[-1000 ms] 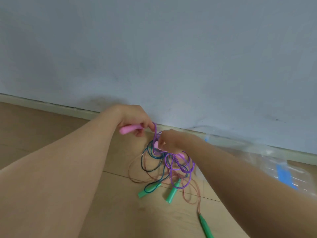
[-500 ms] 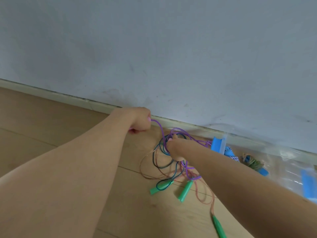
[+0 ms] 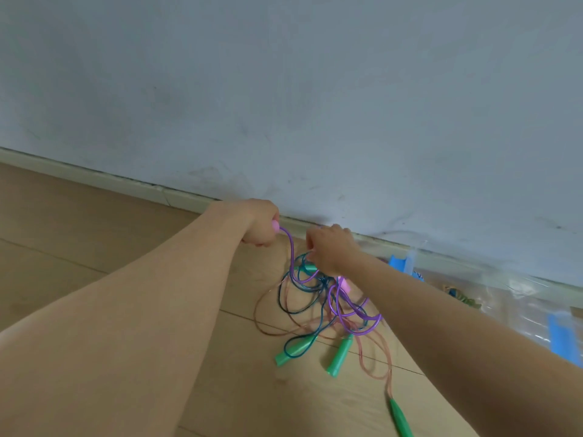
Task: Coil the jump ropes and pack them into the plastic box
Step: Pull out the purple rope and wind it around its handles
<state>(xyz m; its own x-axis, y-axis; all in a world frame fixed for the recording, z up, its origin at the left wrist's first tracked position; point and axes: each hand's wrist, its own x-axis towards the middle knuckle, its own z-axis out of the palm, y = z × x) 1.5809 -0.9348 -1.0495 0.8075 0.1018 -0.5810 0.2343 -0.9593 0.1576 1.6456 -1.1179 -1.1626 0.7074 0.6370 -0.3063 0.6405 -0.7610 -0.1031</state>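
Observation:
My left hand is closed around a pink handle of the purple jump rope. The purple cord runs from it down into a tangle on the wooden floor. My right hand pinches the cords at the top of that tangle, lifting them a little. A second pink handle hangs just below my right wrist. A dark teal rope and a thin brown rope with green handles are mixed into the tangle. The clear plastic box with blue clips lies at the right by the wall.
A grey wall and baseboard run close behind my hands. A green handle lies near the bottom edge. A bundle of greenish cord lies near the box. Wooden floor stretches to the left.
My right hand has risen from the tangle toward the wall, drawing the cords up. My left hand stays closed on the pink handle. The view has shifted slightly.

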